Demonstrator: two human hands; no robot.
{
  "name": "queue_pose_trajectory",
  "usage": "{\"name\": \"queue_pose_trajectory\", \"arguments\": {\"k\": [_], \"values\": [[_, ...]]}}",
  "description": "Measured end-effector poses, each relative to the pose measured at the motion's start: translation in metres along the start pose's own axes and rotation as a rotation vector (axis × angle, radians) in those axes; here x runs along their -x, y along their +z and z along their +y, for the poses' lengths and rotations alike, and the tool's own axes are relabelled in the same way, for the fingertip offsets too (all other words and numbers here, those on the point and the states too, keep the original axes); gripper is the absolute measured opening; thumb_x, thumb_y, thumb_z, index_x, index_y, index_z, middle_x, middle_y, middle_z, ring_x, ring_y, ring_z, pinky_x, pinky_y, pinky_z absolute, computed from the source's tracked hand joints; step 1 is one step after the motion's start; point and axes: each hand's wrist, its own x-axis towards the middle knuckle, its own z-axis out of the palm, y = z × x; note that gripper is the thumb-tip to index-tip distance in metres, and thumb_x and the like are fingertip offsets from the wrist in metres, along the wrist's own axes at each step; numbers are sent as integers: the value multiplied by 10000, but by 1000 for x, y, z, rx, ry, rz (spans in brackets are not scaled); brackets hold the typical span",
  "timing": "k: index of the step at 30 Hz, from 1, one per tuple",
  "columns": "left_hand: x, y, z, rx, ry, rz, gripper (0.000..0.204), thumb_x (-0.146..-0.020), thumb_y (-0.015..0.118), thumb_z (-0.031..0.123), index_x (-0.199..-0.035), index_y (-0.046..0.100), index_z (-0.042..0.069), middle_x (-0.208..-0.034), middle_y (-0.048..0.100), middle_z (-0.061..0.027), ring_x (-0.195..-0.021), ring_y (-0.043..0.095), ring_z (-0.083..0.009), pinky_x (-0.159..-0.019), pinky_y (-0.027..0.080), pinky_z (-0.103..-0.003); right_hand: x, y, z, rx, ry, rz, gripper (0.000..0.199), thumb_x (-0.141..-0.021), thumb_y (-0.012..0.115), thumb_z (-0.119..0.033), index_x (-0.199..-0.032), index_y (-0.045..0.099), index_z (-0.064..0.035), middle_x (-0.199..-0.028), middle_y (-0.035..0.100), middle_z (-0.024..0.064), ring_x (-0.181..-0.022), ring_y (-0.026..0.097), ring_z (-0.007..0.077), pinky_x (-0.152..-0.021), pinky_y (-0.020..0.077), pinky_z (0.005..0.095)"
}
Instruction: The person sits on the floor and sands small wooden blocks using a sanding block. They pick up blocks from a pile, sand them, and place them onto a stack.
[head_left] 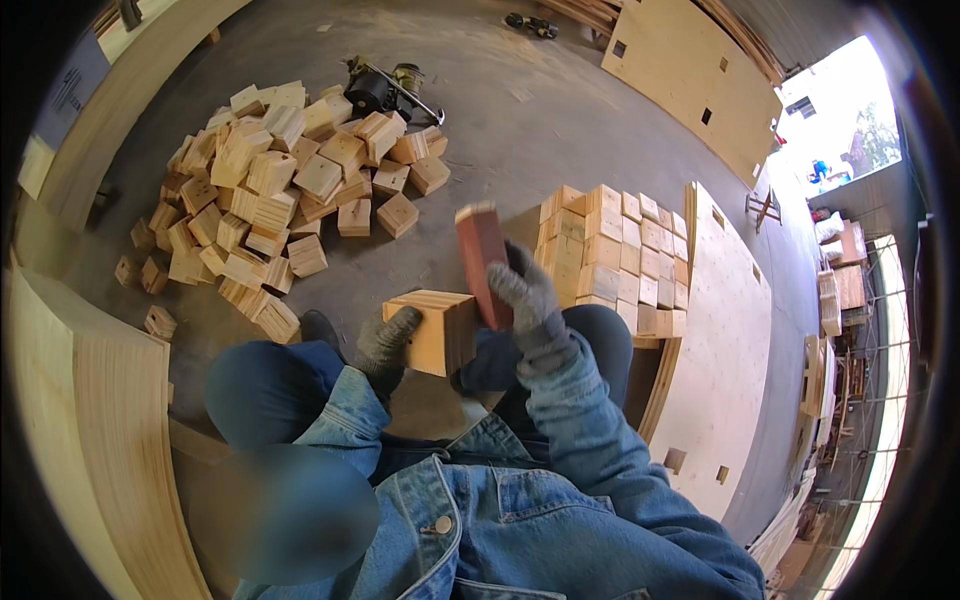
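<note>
My left hand [388,345], in a grey knitted glove, is closed around the left side of a layered plywood block [430,330], tilted in front of my knees. In my right hand [525,295], gloved alike, is a long sanding block [482,255] with reddish-brown faces and a pale wooden end. It is held upright just above and to the right of the plywood block. Whether the two touch I cannot tell. The fingers of the right hand wrap its lower right side.
A loose heap of wooden blocks [270,180] lies ahead to the left, with a dark power tool [385,90] behind it. Blocks in a neat stack [615,250] stand at right, beside large plywood sheets [715,350]. A big wooden piece [100,400] borders my left.
</note>
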Motion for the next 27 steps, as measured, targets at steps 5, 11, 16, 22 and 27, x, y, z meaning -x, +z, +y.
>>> {"name": "queue_pose_trajectory", "arguments": {"k": [5,11,16,22,27], "values": [[6,5,16,-242,79,3,742,-821,875,384,-1382,581,-2,-1199,695,-103,-1059,665,-193,-927,548,-345,-18,-5,-19,-121,-115,48,711,-933,772,-336,-1488,482,2,-1355,609,99,-1191,569,176,-1038,444,326],[5,5,19,-378,302,83,886,-767,934,240,-1468,453,-9,-1330,637,-132,-1189,629,-219,-1011,532,-349,14,-21,-3,224,-20,-8,673,-938,774,-293,-1473,491,4,-1342,620,108,-1178,588,177,-1029,467,339],[5,3,19,-504,377,13,843,-760,936,232,-1440,491,6,-1322,649,-136,-1199,627,-211,-1020,530,-354,21,-25,-2,580,-67,-153,733,-876,828,-310,-1448,507,18,-1303,628,189,-1153,645,278,-995,514,374],[2,2,15,-666,413,26,910,-687,971,357,-1401,532,4,-1312,654,-145,-1174,643,-221,-1009,531,-379,24,1,-30,992,-219,-321,705,-856,826,-348,-1417,553,-20,-1266,620,238,-1148,634,399,-990,516,427],[9,7,26,-881,496,34,935,-652,982,394,-1382,557,-7,-1299,652,-141,-1162,642,-240,-993,535,-392,15,-8,-14,1038,-68,-377,696,-852,815,-381,-1407,568,-41,-1281,613,248,-1190,610,417,-1029,491,464]]}}
